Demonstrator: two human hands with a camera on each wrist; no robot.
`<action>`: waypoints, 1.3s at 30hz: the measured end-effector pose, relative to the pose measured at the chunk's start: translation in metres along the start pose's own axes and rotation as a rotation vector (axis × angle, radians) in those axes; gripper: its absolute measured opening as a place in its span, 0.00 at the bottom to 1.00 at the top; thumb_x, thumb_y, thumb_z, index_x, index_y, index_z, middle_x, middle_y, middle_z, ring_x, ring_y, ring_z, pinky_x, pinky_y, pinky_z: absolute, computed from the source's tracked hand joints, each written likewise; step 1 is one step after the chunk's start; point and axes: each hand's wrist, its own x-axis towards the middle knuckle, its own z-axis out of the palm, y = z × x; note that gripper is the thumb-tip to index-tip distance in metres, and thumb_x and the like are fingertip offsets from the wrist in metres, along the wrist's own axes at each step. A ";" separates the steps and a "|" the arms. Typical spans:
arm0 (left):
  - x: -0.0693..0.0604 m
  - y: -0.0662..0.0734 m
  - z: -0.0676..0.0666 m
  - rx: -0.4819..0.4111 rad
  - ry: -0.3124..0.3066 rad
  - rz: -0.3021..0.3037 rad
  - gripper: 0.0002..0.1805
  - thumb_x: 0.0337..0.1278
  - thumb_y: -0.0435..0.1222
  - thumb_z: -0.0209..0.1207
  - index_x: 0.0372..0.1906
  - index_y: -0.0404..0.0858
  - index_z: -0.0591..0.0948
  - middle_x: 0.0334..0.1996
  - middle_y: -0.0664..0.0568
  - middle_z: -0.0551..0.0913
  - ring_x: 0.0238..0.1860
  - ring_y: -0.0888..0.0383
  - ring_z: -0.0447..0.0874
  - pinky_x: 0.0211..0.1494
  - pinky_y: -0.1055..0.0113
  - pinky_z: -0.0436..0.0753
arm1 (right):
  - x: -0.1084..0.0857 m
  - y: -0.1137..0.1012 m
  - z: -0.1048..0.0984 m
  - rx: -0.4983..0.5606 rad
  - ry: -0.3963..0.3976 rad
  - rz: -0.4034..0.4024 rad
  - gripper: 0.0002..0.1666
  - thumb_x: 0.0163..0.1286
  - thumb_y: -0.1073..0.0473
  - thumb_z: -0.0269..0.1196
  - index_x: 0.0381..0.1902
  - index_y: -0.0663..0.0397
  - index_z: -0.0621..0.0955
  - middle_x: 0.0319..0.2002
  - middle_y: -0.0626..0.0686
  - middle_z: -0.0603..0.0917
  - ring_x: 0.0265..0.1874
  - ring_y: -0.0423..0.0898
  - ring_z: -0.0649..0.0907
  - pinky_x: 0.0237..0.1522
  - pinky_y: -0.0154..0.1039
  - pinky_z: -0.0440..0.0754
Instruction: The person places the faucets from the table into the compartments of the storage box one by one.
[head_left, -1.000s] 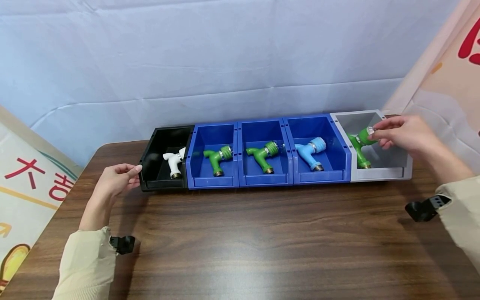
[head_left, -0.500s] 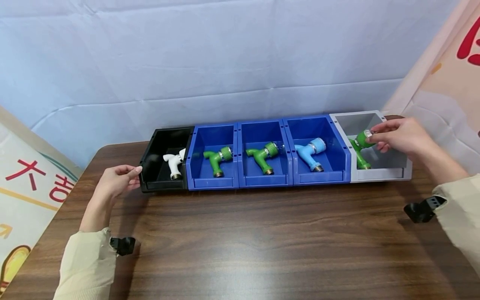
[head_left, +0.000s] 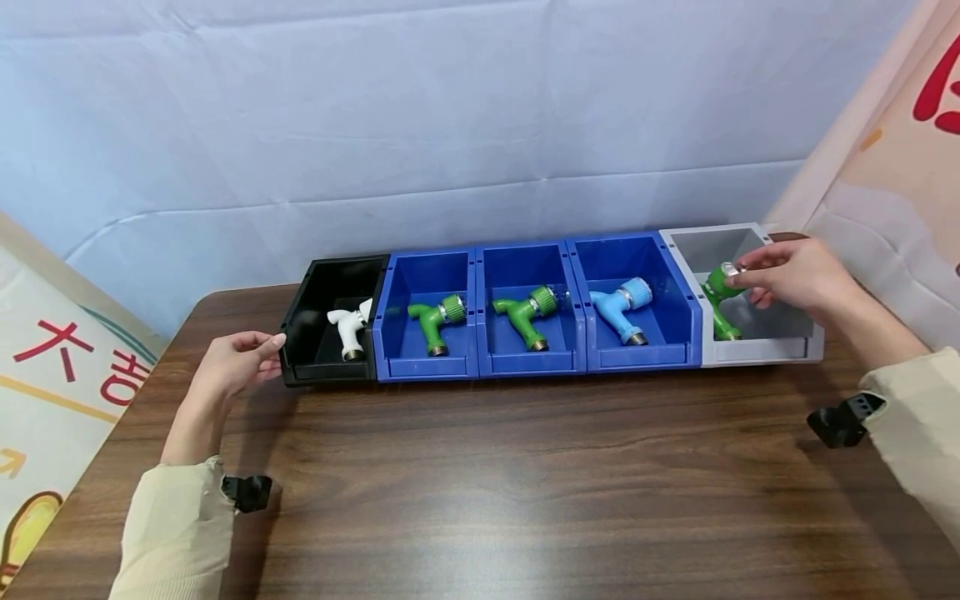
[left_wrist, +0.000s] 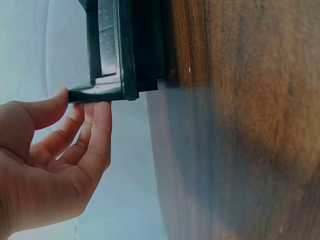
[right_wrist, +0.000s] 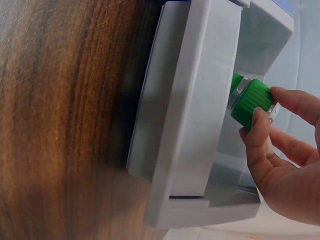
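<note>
My right hand [head_left: 806, 273] pinches the ribbed green knob of a green tap [head_left: 720, 304] between thumb and fingers. That tap stands tilted inside the grey bin [head_left: 765, 352] at the right end of a row, its threaded end low near the bin's front wall. In the right wrist view the knob [right_wrist: 252, 102] shows, while the bin's front wall hides most of the body. At the row's other end my left hand [head_left: 234, 364] touches the black bin [head_left: 330, 372], thumb tip at the rim and fingertips against its outer side. A white tap [head_left: 348, 329] lies in that bin.
Three blue bins [head_left: 531, 363] stand side by side between the black and grey ones. They hold a green tap [head_left: 433, 325], another green tap [head_left: 525, 315] and a light blue tap [head_left: 621, 308]. The row sits toward the back of the wooden table [head_left: 510, 475], before a pale cloth [head_left: 450, 108].
My right hand has shifted slightly left and down, and the green tap's knob has moved with it. My left hand keeps its place on the black bin.
</note>
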 end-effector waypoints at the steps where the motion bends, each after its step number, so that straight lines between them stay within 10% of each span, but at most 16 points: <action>1: 0.000 0.000 0.000 0.002 0.000 0.002 0.27 0.63 0.48 0.50 0.52 0.27 0.68 0.35 0.49 0.73 0.30 0.66 0.78 0.45 0.66 0.81 | 0.000 0.000 0.000 -0.005 0.000 -0.001 0.29 0.62 0.58 0.63 0.51 0.77 0.70 0.26 0.44 0.81 0.19 0.44 0.79 0.25 0.40 0.82; 39: 0.002 -0.001 0.000 -0.046 -0.005 0.001 0.25 0.63 0.46 0.51 0.51 0.26 0.68 0.31 0.54 0.75 0.29 0.67 0.79 0.43 0.67 0.81 | -0.008 0.003 -0.016 0.052 -0.086 0.031 0.30 0.68 0.57 0.57 0.54 0.82 0.65 0.30 0.47 0.81 0.25 0.43 0.83 0.32 0.42 0.83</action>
